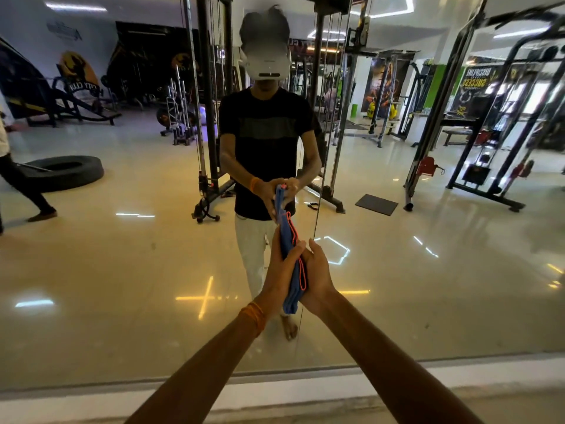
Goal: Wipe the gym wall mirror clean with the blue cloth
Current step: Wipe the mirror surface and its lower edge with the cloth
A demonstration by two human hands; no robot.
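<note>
Cloth (blue, orange-edged) stands folded between both palms, left hand and right hand fingers clamped round it, held before the mirror.

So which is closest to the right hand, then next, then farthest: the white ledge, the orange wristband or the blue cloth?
1. Blue cloth, pressed against the right hand.
2. Orange wristband, on the left wrist beside it.
3. White ledge, low down under the mirror.
</note>
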